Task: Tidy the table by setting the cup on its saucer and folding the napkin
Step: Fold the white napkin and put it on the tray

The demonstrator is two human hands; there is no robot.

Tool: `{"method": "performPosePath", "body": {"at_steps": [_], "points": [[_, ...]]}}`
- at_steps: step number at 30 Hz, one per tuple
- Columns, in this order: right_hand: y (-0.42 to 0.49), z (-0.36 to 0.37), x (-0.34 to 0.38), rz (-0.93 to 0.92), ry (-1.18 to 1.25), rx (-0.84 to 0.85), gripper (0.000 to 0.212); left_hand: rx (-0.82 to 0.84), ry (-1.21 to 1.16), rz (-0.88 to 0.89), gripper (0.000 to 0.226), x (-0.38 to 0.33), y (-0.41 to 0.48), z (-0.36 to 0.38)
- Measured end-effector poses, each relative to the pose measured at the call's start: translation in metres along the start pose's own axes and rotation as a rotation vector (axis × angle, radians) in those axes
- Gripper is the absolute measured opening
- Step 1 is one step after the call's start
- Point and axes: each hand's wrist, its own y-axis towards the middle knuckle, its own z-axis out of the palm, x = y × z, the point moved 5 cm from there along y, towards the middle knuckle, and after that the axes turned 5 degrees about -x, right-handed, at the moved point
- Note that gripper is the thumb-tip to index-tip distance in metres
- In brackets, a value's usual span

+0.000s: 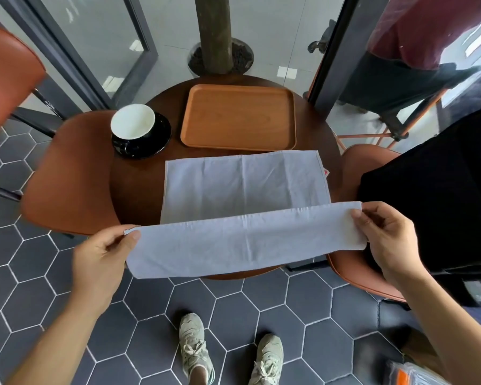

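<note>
A pale blue-grey napkin (242,187) lies spread on the round dark wooden table (136,184). Its near edge is lifted off the table and curls back toward me. My left hand (100,257) pinches the near left corner, and my right hand (386,240) pinches the near right corner. The cloth is stretched taut between them. A cup (132,125), black outside and white inside, sits on a black saucer (159,140) at the table's far left.
An orange-brown wooden tray (238,116) lies at the back of the table. Brown chairs (67,173) stand left and right, the right one with a black cloth (433,190) on it. A tree trunk (213,34) and glass doors rise behind. A person stands at the far right.
</note>
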Motion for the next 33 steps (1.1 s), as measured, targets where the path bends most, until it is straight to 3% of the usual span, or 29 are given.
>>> {"method": "performPosePath", "body": {"at_steps": [4,8,12,17,20,27,33], "points": [[0.015,0.006,0.001,0.015,-0.001,-0.002,0.021,-0.071,-0.055,-0.054,0.011,-0.010,0.015,0.016],[0.033,0.010,-0.002,0.055,0.001,-0.013,0.014,-0.131,-0.091,-0.054,0.018,-0.017,0.033,0.025],[0.057,0.019,-0.003,0.099,-0.018,-0.016,0.007,-0.156,-0.097,-0.004,0.010,-0.019,0.053,0.038],[0.085,0.037,0.006,0.115,-0.060,-0.051,0.006,-0.138,-0.045,0.073,0.018,-0.023,0.089,0.058],[0.098,0.050,0.015,0.124,-0.104,-0.072,0.007,-0.115,-0.047,0.046,0.034,-0.027,0.107,0.069],[0.140,0.068,0.008,0.193,-0.260,-0.091,0.009,-0.038,-0.028,0.023,0.041,-0.017,0.143,0.093],[0.165,0.086,-0.021,0.234,-0.309,-0.048,0.016,-0.058,0.135,0.009,0.020,-0.003,0.155,0.113]]}}
